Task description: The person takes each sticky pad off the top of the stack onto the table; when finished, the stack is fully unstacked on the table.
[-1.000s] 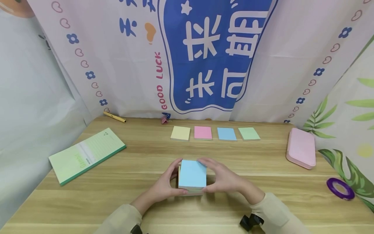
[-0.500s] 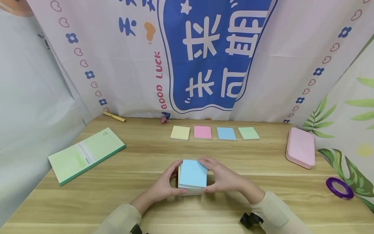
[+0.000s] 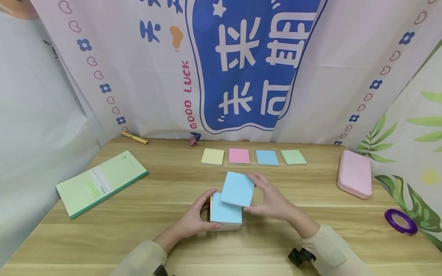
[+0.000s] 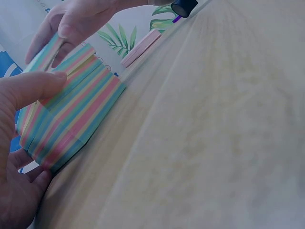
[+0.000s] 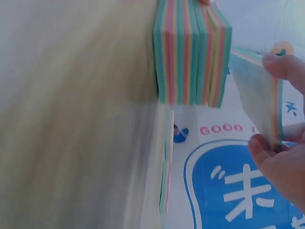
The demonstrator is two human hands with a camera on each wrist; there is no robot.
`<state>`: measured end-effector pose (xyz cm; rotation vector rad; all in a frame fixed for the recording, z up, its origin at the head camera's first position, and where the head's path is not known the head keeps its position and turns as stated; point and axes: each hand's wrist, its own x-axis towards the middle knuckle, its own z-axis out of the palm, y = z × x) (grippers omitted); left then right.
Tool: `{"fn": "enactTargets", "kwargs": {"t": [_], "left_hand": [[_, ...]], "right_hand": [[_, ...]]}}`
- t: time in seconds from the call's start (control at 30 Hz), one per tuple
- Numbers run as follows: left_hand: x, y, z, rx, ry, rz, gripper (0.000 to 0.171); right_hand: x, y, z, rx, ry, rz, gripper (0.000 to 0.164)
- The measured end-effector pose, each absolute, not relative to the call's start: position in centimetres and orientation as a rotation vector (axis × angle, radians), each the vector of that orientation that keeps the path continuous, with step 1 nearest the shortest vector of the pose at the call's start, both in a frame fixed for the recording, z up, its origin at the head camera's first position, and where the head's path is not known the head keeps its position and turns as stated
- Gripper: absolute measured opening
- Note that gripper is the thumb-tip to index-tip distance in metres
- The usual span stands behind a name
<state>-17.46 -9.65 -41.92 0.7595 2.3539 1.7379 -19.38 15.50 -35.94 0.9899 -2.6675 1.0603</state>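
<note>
A thick stack of sticky note pads [image 3: 226,214], blue on top and striped in several colours along its sides, stands on the table near the front. My left hand [image 3: 196,214] grips its left side, thumb in front and fingers behind. Above the stack's far right part, my right hand [image 3: 272,199] pinches a thin sticky note pad [image 3: 237,188] by its right edge, blue face up. In the right wrist view this pad [image 5: 259,93] is apart from the stack [image 5: 188,57], and its edge shows a few coloured bands.
Yellow [image 3: 212,156], pink [image 3: 239,156], blue [image 3: 267,157] and green [image 3: 293,157] sticky pads lie in a row at the back. A green notebook [image 3: 102,183] and pen [image 3: 134,137] lie left, a pink case [image 3: 355,174] and purple tape roll [image 3: 400,221] right, a binder clip [image 3: 194,141] behind.
My right hand has lifted the top pad off the stack and moved it away and to the right. The left hand has stayed on the stack.
</note>
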Motion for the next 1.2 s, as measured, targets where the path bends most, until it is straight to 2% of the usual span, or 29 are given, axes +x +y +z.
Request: {"fn": "enactTargets", "kwargs": {"t": [0.17, 0.3, 0.6, 0.8, 1.03, 1.2], "left_hand": [[-16.7, -9.4, -40.2, 0.747, 2.328, 1.749, 0.086], [-16.3, -9.3, -39.3, 0.726, 2.339, 1.726, 0.086], [-16.4, -9.3, -39.3, 0.724, 2.323, 1.74, 0.085], [-16.4, -9.3, -39.3, 0.72, 2.314, 1.74, 0.086], [-16.3, -9.5, -39.4, 0.723, 2.335, 1.719, 0.086], [-16.3, -9.5, -39.4, 0.747, 2.342, 1.701, 0.086]], "right_hand": [[-20.7, 17.0, -34.9, 0.835, -2.527, 1.207, 0.088], [-22.8, 19.0, -33.5, 0.688, -2.276, 1.478, 0.082], [-28.2, 26.7, -32.7, 0.03, -2.126, 1.763, 0.084], [-30.7, 30.4, -33.4, -0.189, -2.187, 1.638, 0.079], [-31.9, 32.3, -35.4, -0.468, -2.317, 1.49, 0.088], [-32.3, 33.4, -37.3, -0.611, -2.335, 1.495, 0.088]]}}
